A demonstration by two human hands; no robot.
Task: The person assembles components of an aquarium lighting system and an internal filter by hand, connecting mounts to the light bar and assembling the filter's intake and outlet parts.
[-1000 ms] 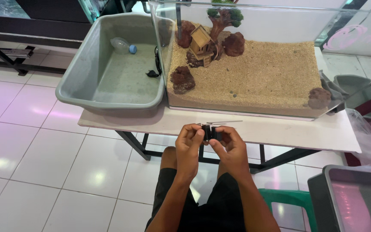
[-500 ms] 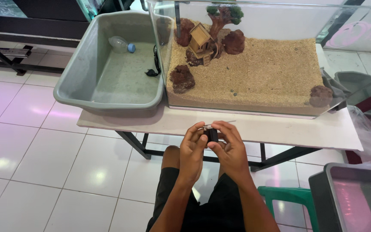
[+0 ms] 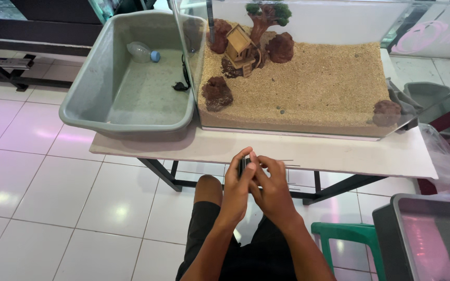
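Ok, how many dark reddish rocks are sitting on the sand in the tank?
4. One rock at the front left, one at the back left beside the little house, one right of the tree, one in the front right corner. Others may hide behind the decor.

Both forearms are seen bare, with no sleeves, watch or bracelets at the wrists. No gloves or rings are worn on the left hand [image 3: 237,183] or the right hand [image 3: 273,188]. Dark, plain shorts [image 3: 260,255] are worn, leaving one knee uncovered.
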